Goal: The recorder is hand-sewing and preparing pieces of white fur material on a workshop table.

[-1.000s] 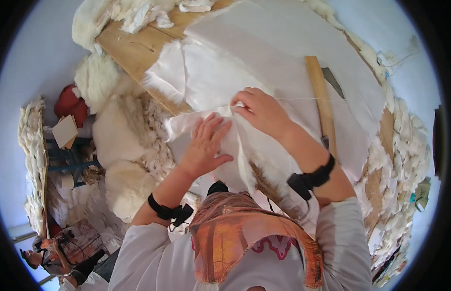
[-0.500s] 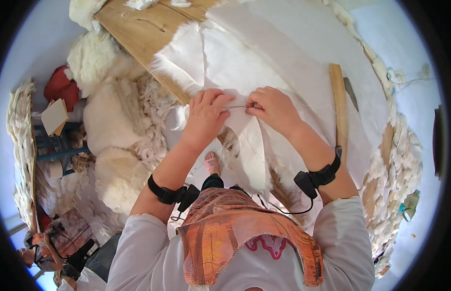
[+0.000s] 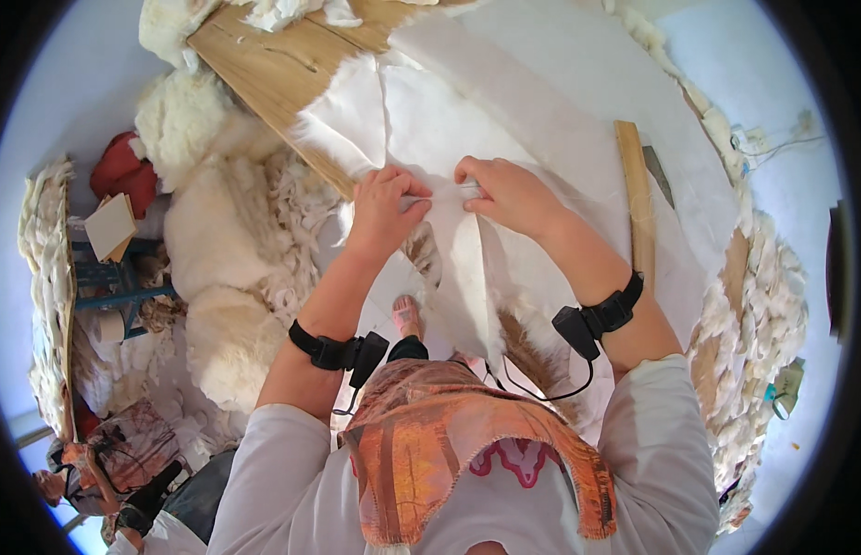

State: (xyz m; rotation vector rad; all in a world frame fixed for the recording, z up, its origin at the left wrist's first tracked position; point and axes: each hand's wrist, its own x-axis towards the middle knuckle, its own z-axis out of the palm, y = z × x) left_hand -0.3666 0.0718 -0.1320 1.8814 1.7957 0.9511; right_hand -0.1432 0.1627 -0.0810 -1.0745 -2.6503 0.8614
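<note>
A white fur pelt point(image 3: 439, 120) lies skin side up over the work table, with fluffy hair along its left edge. My left hand point(image 3: 386, 205) is closed, thumb and fingers pinching the pelt near the table's front edge. Just to the right, my right hand point(image 3: 509, 196) is closed in a pinch over the same pelt. Something small and greyish shows between its fingertips, too small to name. A flap of pelt point(image 3: 467, 282) hangs below my hands, with brownish fur beside it.
Bare wooden boards point(image 3: 273, 69) show at the far left. A wooden stick point(image 3: 636, 194) and a dark flat strip point(image 3: 659, 176) lie at the right. Piled fleeces point(image 3: 222, 222) stand left, near a blue stool point(image 3: 116, 282). Another person point(image 3: 92, 472) sits at the lower left.
My right hand has shifted slightly left and up, and its fingers point more toward the left hand. The thin line stretched between the hands no longer shows.
</note>
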